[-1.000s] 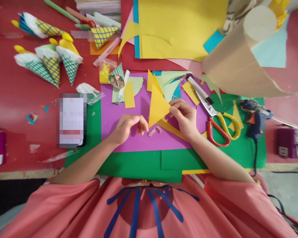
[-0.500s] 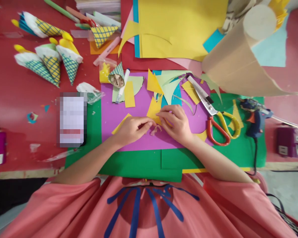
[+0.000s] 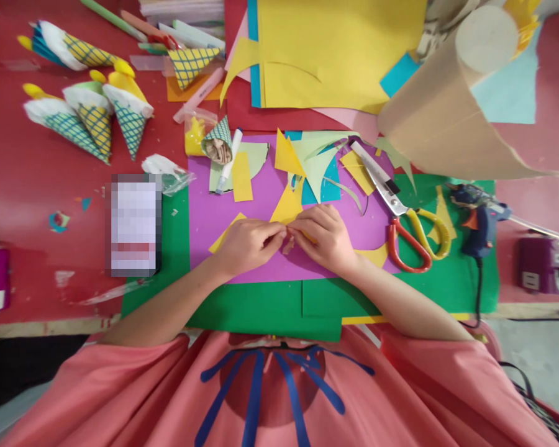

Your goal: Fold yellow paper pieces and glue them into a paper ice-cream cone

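My left hand [image 3: 254, 245] pinches a small, curled pinkish strip [image 3: 289, 246] between thumb and forefinger. Fingertips of my right hand [image 3: 325, 237] close on the same strip from the other side, almost meeting the left ones. What the strip is made of cannot be made out, and the fingers partly cover it. Just beyond the hands lies a piece of yellow paper [image 3: 286, 203], and another yellow scrap [image 3: 372, 254] sits by my right wrist. Purple paper [image 3: 256, 273] lies under both hands, on top of green sheets [image 3: 251, 304].
Scissors [image 3: 394, 208] and a glue gun [image 3: 484, 223] lie on the right. A marker [image 3: 230, 161] and a small patterned paper cone [image 3: 218, 143] are ahead. Decorated cones [image 3: 90, 121] lie at the far left, beyond a phone [image 3: 135, 223]. A brown paper roll [image 3: 442, 118] stands at back right.
My right hand has moved slightly down and left, and its fingers, apart before, have closed in on the strip beside my left fingertips. My left hand has barely moved.
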The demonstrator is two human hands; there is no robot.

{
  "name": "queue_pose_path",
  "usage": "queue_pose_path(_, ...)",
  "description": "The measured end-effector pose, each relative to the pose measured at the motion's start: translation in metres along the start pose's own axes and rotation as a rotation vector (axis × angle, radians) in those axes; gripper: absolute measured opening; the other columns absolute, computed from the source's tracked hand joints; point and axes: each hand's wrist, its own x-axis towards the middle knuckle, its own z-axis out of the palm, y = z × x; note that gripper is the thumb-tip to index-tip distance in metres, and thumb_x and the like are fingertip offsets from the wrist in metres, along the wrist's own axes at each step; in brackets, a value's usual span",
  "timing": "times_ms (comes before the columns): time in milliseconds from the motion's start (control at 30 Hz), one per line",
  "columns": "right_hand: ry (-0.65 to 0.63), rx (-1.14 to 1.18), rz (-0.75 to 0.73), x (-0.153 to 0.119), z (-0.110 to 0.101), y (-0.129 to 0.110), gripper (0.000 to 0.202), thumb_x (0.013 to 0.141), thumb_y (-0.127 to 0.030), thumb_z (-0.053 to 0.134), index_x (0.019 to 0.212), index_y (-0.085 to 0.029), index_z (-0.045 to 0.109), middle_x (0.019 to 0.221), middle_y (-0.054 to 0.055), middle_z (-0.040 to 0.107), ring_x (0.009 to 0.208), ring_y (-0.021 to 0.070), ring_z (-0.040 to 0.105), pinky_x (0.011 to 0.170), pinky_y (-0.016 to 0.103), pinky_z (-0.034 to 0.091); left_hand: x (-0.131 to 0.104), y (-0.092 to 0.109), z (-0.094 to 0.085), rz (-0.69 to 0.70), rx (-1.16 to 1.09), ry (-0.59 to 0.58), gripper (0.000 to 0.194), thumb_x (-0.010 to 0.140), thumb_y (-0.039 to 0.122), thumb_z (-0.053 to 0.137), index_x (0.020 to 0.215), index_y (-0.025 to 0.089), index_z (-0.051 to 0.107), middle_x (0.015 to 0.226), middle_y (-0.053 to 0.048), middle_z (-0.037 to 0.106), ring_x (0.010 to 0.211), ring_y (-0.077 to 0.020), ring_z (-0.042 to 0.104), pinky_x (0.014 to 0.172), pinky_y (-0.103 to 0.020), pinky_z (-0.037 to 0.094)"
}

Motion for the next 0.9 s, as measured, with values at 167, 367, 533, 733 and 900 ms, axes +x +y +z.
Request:
queue_pose_path(167, -0.043, -0.084, -0.084, 0.001, 0.000, 0.001, 0.011, 0.090, -0.017, 0.054, 0.083, -0.017, 0.062, 0.078, 0.005, 0.067, 0.074, 0.0177, 0.056, 0.068, 0.033, 0.039, 0.002, 0.002, -0.002, -0.001, 0.028, -0.038, 0.029, 0.090, 0.020, 0.046, 0.064, 0.018, 0.057, 0.053, 0.002, 0.057, 0.049, -0.0109, 0.051, 0.052, -0.024, 0.033)
queue_pose_path(367, -0.066, -0.009, -0.017, 0.002, 0.001, 0.001, 0.014, 0.092, -0.020, 0.051, 0.082, -0.018, 0.059, 0.079, 0.005, 0.065, 0.075, 0.0170, 0.056, 0.070, 0.032, 0.040, 0.002, 0.004, -0.007, -0.037, -0.118, -0.121, 0.026, 0.092, 0.022, 0.048, 0.071, 0.018, 0.062, 0.061, 0.002, 0.063, 0.054, -0.0099, 0.053, 0.056, -0.023, 0.035)
queue_pose_path(533, -0.011, 0.112, -0.011, 0.001, 0.000, 0.001, 0.008, 0.091, -0.018, 0.054, 0.088, -0.017, 0.061, 0.080, 0.004, 0.066, 0.078, 0.0166, 0.058, 0.071, 0.033, 0.041, 0.003, 0.006, -0.012, -0.122, -0.308, -0.162, 0.026, 0.093, 0.023, 0.046, 0.076, 0.019, 0.066, 0.071, 0.003, 0.069, 0.057, -0.0076, 0.056, 0.057, -0.020, 0.039)
queue_pose_path(733, -0.012, 0.143, -0.044, -0.001, -0.001, 0.004, 0.007, 0.090, -0.018, 0.055, 0.091, -0.018, 0.062, 0.082, 0.004, 0.066, 0.077, 0.0165, 0.058, 0.071, 0.033, 0.041, 0.002, 0.006, -0.013, -0.158, -0.309, -0.168, 0.027, 0.092, 0.024, 0.047, 0.075, 0.019, 0.067, 0.064, 0.003, 0.066, 0.052, -0.0081, 0.052, 0.054, -0.021, 0.037)
queue_pose_path(900, -0.039, -0.018, -0.150, 0.000, -0.004, 0.005, 0.011, 0.093, -0.022, 0.052, 0.091, -0.020, 0.062, 0.081, 0.004, 0.064, 0.075, 0.0162, 0.055, 0.070, 0.033, 0.040, 0.002, 0.006, -0.012, -0.189, -0.287, -0.195, 0.026, 0.091, 0.024, 0.048, 0.074, 0.019, 0.067, 0.063, 0.003, 0.065, 0.050, -0.0081, 0.049, 0.051, -0.022, 0.033)
